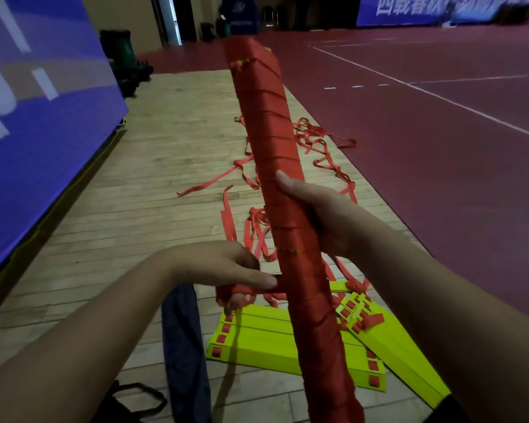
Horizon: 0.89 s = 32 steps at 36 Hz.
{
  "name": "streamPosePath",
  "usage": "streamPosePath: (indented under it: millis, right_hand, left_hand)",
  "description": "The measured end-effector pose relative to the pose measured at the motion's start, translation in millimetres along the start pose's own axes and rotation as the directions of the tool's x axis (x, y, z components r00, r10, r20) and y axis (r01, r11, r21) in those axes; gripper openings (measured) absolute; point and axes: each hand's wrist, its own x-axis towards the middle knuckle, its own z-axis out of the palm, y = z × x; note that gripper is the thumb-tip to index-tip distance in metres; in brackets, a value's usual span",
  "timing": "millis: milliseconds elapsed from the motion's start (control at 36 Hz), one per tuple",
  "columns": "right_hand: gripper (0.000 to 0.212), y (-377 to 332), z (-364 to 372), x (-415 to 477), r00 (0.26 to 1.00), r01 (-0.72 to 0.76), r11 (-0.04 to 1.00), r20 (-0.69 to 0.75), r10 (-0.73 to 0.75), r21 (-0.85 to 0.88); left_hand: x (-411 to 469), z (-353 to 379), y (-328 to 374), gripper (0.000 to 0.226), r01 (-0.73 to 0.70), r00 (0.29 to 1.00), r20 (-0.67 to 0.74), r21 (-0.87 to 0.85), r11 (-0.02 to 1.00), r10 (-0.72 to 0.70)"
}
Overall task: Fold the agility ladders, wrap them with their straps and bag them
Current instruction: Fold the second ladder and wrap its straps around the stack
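Your right grip (324, 215) clasps the wrapped ladder bundle (272, 123) at mid-length, its long axis pointing away from you; the strap tail (245, 290), wound round your left grip (226, 270), stretches leftward, nearer you

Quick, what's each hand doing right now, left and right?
Left hand: closed on the red strap, which loops round its fingers.
Right hand: closed round the wrapped ladder bundle.
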Motion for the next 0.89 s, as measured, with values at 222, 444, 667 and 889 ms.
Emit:
streamPosePath:
  millis: [222,444,667,889]
  right_hand:
    - [0.024,28.0,-2.9,17.1,0.938,0.115,0.942,-0.279,-0.208,-0.317]
    - [0.069,30.4,7.7,28.4,0.876,-0.022,0.965,-0.470,-0.108,-0.263]
    - [0.031,6.1,-1.5,11.9,0.971,0.115,0.972,-0.183,-0.153,-0.203]
    - [0.017,-2.6,-1.3,4.2,0.992,0.111,0.990,0.071,-0.105,-0.081]
  left_hand:
    - [12.8,21.4,18.3,0.050,-0.005,0.910,-0.412,-0.129,0.992,-0.049]
    - [26.5,35.7,19.9,0.040,0.168,0.790,-0.609,0.097,0.981,-0.075]
    - [10.5,13.9,9.5,0.034,-0.168,0.934,-0.351,-0.286,0.944,0.060]
    - [2.5,7.7,12.3,0.028,-0.097,0.981,-0.187,-0.252,0.963,0.050]
